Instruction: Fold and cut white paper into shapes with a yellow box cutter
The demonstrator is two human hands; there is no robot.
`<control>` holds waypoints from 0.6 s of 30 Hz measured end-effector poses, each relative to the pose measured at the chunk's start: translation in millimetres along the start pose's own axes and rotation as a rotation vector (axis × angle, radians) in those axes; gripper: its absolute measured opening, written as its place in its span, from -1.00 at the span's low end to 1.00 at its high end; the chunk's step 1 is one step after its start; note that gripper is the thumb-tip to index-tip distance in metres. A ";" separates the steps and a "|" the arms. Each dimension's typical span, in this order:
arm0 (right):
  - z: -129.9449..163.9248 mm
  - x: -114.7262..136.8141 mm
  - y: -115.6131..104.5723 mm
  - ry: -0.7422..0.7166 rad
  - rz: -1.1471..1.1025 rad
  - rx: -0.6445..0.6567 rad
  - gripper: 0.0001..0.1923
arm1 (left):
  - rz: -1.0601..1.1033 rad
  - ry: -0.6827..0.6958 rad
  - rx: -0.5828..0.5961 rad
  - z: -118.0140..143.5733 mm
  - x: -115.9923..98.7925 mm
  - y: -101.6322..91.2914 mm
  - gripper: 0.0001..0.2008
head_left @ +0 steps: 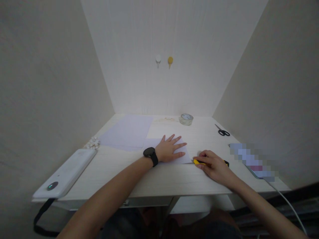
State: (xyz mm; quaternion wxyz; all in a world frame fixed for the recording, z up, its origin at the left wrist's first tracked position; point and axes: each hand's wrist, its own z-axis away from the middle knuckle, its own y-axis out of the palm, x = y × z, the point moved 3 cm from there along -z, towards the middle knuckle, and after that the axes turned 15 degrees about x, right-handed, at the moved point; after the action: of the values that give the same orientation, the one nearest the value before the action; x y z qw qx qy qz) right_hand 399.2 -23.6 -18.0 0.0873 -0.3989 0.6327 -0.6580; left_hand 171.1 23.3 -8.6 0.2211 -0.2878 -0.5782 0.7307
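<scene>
While the left hand (171,148) lies flat, fingers spread, pinning the paper (166,151) mid-desk, the right hand (213,165) is closed round a yellow cutter (199,162) just right of the sheet's near right corner; cutter's long axis runs left-right, tip toward the paper, nearly touching its edge; right hand is the nearer one; watch (151,155) on left wrist; no readable writing, tape (186,119) and scissors (222,131) unlabelled

1 head view only: looks forward and down over desk (154,179), close, facing back wall.
</scene>
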 end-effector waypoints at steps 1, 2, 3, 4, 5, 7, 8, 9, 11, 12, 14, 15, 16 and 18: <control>-0.5 -0.9 -0.1 0.012 -0.008 0.000 -0.74 | 0.004 0.003 -0.001 3.0 1.6 -2.3 -0.38; -0.8 -1.9 -0.1 0.020 -0.014 -0.001 -0.74 | 0.001 0.004 0.000 7.2 3.8 -4.3 -0.40; -1.0 -2.9 -0.2 0.023 -0.018 -0.004 -0.75 | -0.007 0.005 0.003 12.7 6.7 -5.7 -0.41; -1.0 -4.0 -0.3 0.022 -0.017 -0.008 -0.76 | -0.019 0.002 0.006 19.2 10.1 -6.3 -0.42; -1.0 -5.0 -0.5 0.019 -0.014 -0.015 -0.77 | -0.028 -0.004 0.009 26.2 13.7 -6.1 -0.43; -0.7 -6.8 -1.0 0.017 -0.006 -0.036 -0.76 | -0.033 -0.029 0.016 39.8 20.6 -3.1 -0.42; -0.7 -7.5 -1.2 0.017 -0.009 -0.044 -0.75 | -0.031 -0.044 0.021 45.5 23.2 -0.7 -0.42; -0.9 -7.9 -1.3 0.017 -0.018 -0.047 -0.74 | -0.030 -0.057 0.022 49.9 25.1 1.8 -0.41; -2.2 -7.6 -1.2 0.014 -0.043 -0.031 -0.77 | -0.032 -0.072 0.020 54.5 26.6 6.3 -0.41; -3.3 -7.1 -1.0 0.013 -0.052 -0.015 -0.78 | -0.034 -0.074 0.017 55.0 26.4 7.8 -0.40; -5.8 -6.1 -1.0 0.017 -0.054 0.008 -0.78 | -0.039 -0.074 0.014 53.9 25.4 9.2 -0.39; -7.1 -5.9 -1.2 0.018 -0.050 0.016 -0.77 | -0.039 -0.074 0.015 53.1 24.9 9.1 -0.38; -8.3 -6.2 -1.4 0.016 -0.045 0.023 -0.76 | -0.039 -0.073 0.016 52.4 24.5 8.7 -0.37; -10.2 -8.0 -2.1 0.006 -0.039 0.031 -0.75 | -0.037 -0.073 0.019 52.2 24.3 7.0 -0.36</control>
State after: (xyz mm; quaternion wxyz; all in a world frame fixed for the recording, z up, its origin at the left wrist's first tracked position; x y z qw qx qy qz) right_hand 398.9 -10.5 -18.3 0.0788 -0.4079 0.6149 -0.6704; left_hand 117.9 0.1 -10.8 0.2159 -0.2480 -0.5842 0.7420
